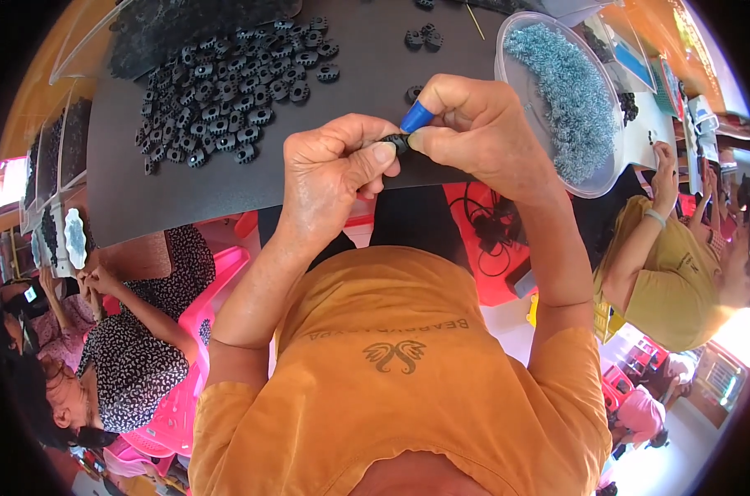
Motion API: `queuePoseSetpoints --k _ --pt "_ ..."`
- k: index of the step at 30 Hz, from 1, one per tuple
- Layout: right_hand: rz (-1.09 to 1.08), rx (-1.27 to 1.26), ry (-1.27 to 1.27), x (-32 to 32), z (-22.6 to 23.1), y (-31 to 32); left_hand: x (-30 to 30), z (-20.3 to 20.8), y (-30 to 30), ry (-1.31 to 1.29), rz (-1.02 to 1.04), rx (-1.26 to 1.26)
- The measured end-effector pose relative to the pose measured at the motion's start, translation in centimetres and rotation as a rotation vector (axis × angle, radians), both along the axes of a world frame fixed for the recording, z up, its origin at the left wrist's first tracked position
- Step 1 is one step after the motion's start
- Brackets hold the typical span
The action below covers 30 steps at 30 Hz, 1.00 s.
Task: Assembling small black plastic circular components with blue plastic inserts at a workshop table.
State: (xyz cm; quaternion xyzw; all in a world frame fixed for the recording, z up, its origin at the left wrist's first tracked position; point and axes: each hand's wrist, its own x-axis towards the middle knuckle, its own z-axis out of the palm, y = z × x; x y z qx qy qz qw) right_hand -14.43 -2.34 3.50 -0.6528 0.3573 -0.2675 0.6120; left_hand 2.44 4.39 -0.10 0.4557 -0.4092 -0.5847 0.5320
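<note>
— What is the person in the orange shirt doing with the left hand point(335, 169)?

— It is pinching a small black toothed part point(397, 142) between thumb and fingertips, fingers closed tight on it, just above the near edge of the black mat point(185, 194). I think it is being held that firmly so it is not turning.

— And the right hand point(472, 124)?

— It is gripping a blue-handled tool point(416, 116), fingers wrapped shut around it, and pressing its tip against the part. Both hands are meeting over the mat's near edge, probably so anything dropped is landing on the mat.

— What else is lying about?

— A heap of black toothed parts point(230, 91) is sitting on the mat's far left, a few strays point(420, 35) at its far edge. A clear tub of small silvery-blue springs point(569, 87) is hanging over the mat's right edge, just beside the right hand. Other people are sitting off both sides of the mat.

— Anything in the way?

— Only the hands themselves; they are hiding the tool's tip, so I cannot tell what it is doing.
</note>
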Motion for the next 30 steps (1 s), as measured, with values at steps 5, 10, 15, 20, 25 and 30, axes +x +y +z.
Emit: queuePoseSetpoints --k 5,10,15,20,25,30 --pt "-0.029 -0.38 0.236 0.5 0.4 0.6 -0.6 0.1 0.3 -0.051 0.078 0.017" --pt "-0.055 -0.567 0.281 1.1 0.4 1.2 -1.1 0.4 0.4 -0.07 0.108 0.015" --pt "-0.103 -0.682 0.26 1.1 -0.2 1.8 -0.9 0.3 0.3 -0.003 0.118 0.03" --pt "-0.327 -0.75 0.173 0.4 -1.5 2.6 -0.7 0.9 -0.3 0.129 0.116 0.11" --pt "-0.272 -1.062 0.319 0.6 -2.0 2.6 -1.2 1.0 -0.4 0.209 0.107 0.092" --pt "-0.253 -1.213 0.383 0.7 -2.9 2.5 -1.6 1.2 -0.1 0.181 0.117 0.085"
